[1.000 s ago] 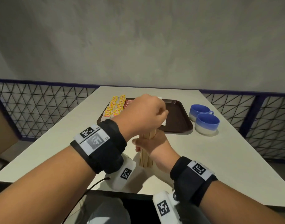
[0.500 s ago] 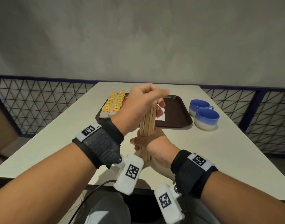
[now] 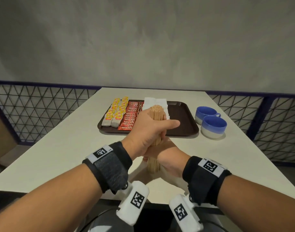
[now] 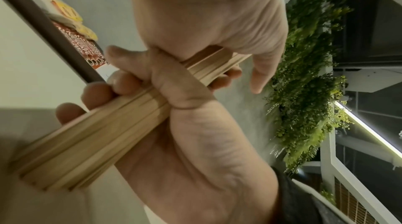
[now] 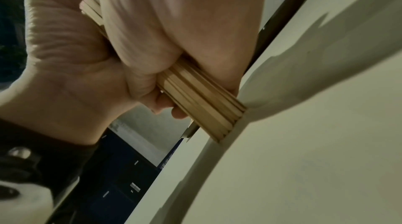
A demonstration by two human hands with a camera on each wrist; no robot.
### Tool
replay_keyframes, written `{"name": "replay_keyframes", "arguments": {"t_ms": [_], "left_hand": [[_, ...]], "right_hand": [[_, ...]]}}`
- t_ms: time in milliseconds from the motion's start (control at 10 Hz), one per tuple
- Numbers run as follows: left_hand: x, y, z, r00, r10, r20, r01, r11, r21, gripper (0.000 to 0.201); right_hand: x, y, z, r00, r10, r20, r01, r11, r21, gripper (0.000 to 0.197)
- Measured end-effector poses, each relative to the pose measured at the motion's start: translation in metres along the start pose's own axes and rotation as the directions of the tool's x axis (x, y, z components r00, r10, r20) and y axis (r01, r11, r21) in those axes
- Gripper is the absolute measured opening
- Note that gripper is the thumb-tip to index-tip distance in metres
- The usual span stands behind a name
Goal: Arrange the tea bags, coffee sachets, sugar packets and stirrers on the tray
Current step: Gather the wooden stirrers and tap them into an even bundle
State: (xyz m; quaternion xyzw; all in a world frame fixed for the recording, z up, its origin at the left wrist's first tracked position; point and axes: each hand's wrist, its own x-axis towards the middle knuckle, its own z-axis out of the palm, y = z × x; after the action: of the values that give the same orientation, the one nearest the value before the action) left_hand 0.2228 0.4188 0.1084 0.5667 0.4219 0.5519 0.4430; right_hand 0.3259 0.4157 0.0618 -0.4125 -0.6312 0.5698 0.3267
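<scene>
Right, both your hands grip the stirrers (image 3: pixel 156 113) upright on the worktop (image 3: pixel 68 144), left hand (image 3: pixel 147 131) above right hand (image 3: pixel 166 158); the tray (image 3: pixel 182 118) lies straight ahead, its right side bare.

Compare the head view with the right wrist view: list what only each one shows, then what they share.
Only the head view: the yellow-tagged tea bags, red coffee sachets and white sugar packets lined up on the dark brown tray.

Only the right wrist view: the bundle's lower ends standing on the white table.

Both: the bundle of wooden stirrers, gripped by the left hand above the right hand.
</scene>
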Motion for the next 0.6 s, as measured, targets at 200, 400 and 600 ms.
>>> {"name": "replay_keyframes", "arguments": {"t_ms": [200, 400, 600], "left_hand": [[0.012, 0.007, 0.006, 0.977, -0.075, -0.201, 0.046, 0.988, -0.149, 0.043], [0.029, 0.034, 0.015, 0.953, -0.218, -0.212, 0.131, 0.923, -0.361, 0.035], [0.054, 0.048, 0.021, 0.954, -0.273, -0.12, 0.198, 0.88, -0.433, 0.027]], "right_hand": [[-0.003, 0.011, 0.016, 0.976, -0.112, -0.186, 0.116, 0.993, 0.013, 0.025], [-0.012, 0.0, 0.001, 0.91, -0.312, -0.273, 0.239, 0.932, -0.271, 0.025], [-0.006, -0.03, -0.021, 0.908, -0.298, -0.295, 0.155, 0.892, -0.424, 0.017]]}}
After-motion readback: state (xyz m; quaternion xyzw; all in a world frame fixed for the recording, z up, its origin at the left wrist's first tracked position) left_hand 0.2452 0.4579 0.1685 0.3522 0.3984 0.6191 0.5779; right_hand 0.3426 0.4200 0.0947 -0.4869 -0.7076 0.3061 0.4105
